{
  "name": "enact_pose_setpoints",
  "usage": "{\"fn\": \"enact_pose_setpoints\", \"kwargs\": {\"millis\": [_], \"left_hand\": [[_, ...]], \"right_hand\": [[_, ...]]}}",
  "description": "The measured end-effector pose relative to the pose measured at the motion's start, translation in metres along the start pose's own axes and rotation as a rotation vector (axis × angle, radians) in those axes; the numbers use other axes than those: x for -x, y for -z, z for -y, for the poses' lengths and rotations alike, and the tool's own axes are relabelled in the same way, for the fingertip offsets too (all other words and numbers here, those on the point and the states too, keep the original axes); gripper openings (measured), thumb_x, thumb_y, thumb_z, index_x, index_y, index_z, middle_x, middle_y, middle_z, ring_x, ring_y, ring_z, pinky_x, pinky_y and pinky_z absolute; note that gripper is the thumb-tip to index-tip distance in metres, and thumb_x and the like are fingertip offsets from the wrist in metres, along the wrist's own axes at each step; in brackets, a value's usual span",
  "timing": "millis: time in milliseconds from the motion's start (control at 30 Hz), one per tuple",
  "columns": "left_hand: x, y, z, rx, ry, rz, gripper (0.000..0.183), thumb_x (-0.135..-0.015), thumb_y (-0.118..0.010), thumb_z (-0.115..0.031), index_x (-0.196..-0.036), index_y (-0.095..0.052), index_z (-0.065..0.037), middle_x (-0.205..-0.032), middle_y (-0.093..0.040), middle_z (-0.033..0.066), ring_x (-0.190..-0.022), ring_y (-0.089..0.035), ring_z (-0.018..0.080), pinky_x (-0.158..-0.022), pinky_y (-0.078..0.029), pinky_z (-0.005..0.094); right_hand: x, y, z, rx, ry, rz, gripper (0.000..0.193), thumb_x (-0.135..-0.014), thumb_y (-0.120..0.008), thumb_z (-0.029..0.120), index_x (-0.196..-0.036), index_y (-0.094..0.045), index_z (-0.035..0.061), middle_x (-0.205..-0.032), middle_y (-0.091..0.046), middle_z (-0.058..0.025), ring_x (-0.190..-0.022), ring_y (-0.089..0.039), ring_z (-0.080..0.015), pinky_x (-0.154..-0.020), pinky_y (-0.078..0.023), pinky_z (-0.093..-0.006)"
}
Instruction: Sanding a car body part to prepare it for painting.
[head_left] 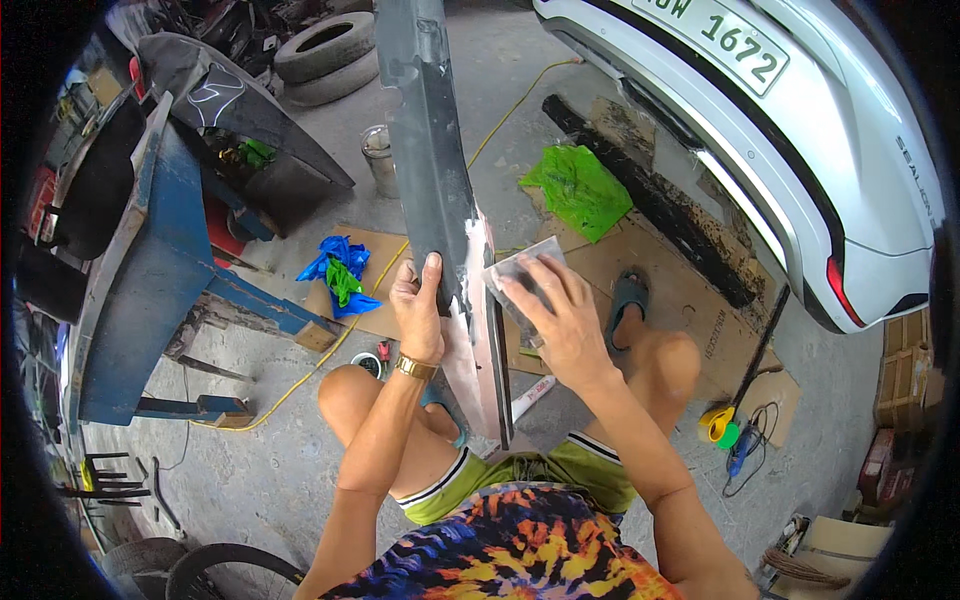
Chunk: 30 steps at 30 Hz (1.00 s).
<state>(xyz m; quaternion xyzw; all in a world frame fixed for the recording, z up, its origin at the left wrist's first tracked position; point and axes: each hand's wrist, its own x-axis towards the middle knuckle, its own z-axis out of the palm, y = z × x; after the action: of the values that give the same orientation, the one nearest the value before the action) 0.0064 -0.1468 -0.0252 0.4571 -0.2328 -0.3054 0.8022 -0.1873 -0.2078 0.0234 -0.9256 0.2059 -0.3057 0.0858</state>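
Note:
A long, narrow dark grey car panel (428, 150) stands tilted between my knees, its upper end running out at the top of the view. Pale pinkish filler (478, 345) coats the lower part of its right side. My left hand (418, 310), with a gold watch at the wrist, grips the panel's left edge, thumb on the front. On the right, my right hand (548, 300) holds a flat greyish rectangular pad (520, 285) against the panel's edge, fingers spread over it. The pad's exact kind is unclear.
A white car (800, 150) stands at the upper right. A blue stand (160, 290) holding dark panels fills the left. Green plastic (578, 190) and cardboard (690, 330) lie on the floor. A yellow cord (290, 385) crosses it. A metal can (380, 160) stands behind the panel.

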Motion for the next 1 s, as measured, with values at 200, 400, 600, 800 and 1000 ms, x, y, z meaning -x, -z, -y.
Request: {"fn": "enact_pose_setpoints", "kwargs": {"millis": [200,400,600,800,1000], "left_hand": [[0.005,-0.001,-0.002,0.002,0.021,-0.002,0.014,-0.096,-0.065,-0.018,-0.101,-0.064,-0.006,-0.099,-0.067,-0.001,-0.085,-0.056,0.0045,-0.078,-0.045,0.0227],[0.006,-0.002,-0.005,0.022,0.019,0.019,0.014,-0.096,-0.065,-0.018,-0.101,-0.062,-0.005,-0.1,-0.066,-0.0005,-0.085,-0.055,0.0043,-0.079,-0.044,0.0221],[0.004,-0.002,-0.007,0.036,0.025,0.076,0.014,-0.096,-0.064,-0.018,-0.101,-0.062,-0.005,-0.1,-0.066,-0.0006,-0.087,-0.055,0.0048,-0.08,-0.045,0.0225],[0.0,-0.001,-0.004,0.054,0.03,0.041,0.014,-0.097,-0.064,-0.019,-0.1,-0.062,-0.006,-0.096,-0.066,-0.0011,-0.084,-0.055,0.0041,-0.078,-0.045,0.0224],[0.001,0.005,0.006,0.082,0.126,0.151,0.014,-0.097,-0.064,-0.021,-0.09,-0.06,-0.01,-0.09,-0.066,-0.0034,-0.074,-0.054,0.0026,-0.069,-0.045,0.0205]], "right_hand": [[-0.012,-0.013,-0.006,-0.01,0.002,-0.059,0.068,-0.068,-0.063,-0.007,-0.132,-0.056,0.0151,-0.141,-0.046,-0.0093,-0.129,-0.044,-0.0345,-0.104,-0.038,-0.0471],[-0.022,-0.016,-0.014,-0.073,0.014,-0.097,0.066,-0.069,-0.061,-0.01,-0.13,-0.057,0.0155,-0.141,-0.047,-0.0091,-0.129,-0.045,-0.0343,-0.105,-0.038,-0.0455],[-0.03,-0.018,-0.024,-0.139,0.067,-0.154,0.067,-0.068,-0.059,-0.015,-0.128,-0.056,0.0136,-0.138,-0.05,-0.0103,-0.127,-0.048,-0.0353,-0.105,-0.041,-0.045],[-0.044,-0.026,-0.033,-0.231,0.113,-0.18,0.07,-0.066,-0.06,-0.018,-0.129,-0.053,0.0112,-0.138,-0.049,-0.0128,-0.127,-0.047,-0.0373,-0.107,-0.039,-0.0454],[-0.073,-0.022,-0.056,-0.357,-0.038,-0.355,0.072,-0.067,-0.058,-0.02,-0.131,-0.052,0.0124,-0.138,-0.049,-0.0135,-0.126,-0.046,-0.038,-0.108,-0.039,-0.0458]]}}
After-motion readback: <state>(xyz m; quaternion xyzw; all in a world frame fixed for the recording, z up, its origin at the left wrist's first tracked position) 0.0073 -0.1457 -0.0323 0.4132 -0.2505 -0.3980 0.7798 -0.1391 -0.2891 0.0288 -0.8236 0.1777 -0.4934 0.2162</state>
